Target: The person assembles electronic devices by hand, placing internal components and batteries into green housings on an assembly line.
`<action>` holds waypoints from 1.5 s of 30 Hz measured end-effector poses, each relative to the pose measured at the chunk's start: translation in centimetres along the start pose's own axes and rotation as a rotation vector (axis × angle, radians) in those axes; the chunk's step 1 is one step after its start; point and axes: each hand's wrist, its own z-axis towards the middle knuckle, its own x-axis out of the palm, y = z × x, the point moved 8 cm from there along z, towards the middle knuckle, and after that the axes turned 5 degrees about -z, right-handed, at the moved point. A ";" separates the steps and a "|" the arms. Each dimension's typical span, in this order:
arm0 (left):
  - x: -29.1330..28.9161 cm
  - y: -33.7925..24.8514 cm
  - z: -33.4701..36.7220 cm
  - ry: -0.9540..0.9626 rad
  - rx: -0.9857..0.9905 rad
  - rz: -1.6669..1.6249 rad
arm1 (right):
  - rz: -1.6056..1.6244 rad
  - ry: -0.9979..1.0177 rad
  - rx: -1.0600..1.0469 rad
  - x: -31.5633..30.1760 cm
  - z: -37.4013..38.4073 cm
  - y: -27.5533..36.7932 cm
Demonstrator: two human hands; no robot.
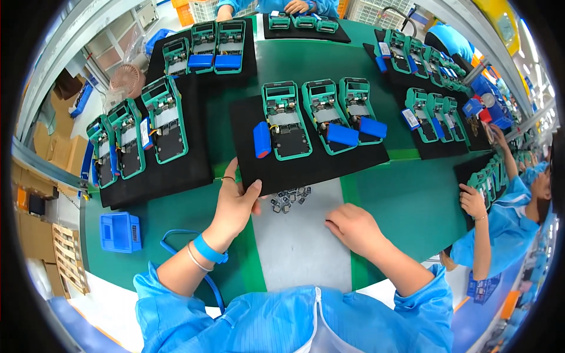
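Note:
My left hand [235,203] grips the near left corner of a black mat [276,176], thumb on top and fingers at its edge. On this mat lie three opened green device housings [286,120] with circuit parts showing. Blue battery packs [262,140] hang by wires beside or over them. Below the mat, several small dark metal-looking pieces [286,203] are heaped on a grey strip [303,253]. Over the right edge of that strip my right hand [356,228] is closed, its fingers curled under; whether anything is inside is hidden. A blue band with a coiled cord circles my left wrist.
More black mats with opened housings lie at left [168,120], back left [203,47] and right [432,115]. A blue bin [120,232] stands at the left on the green table [176,217]. A co-worker's hand [472,201] is at the right; another person's hands show at the far side.

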 end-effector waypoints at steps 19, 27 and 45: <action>4.9 -6.9 4.3 0.035 0.937 0.926 | -0.147 -0.282 -0.303 -3.4 15.6 -0.9; 6.0 -4.7 5.3 0.013 0.898 0.993 | -0.607 -0.242 -0.380 0.5 21.7 -2.9; 5.8 -4.2 5.4 -0.056 0.881 1.032 | -0.835 -0.037 -0.492 1.9 22.5 -1.7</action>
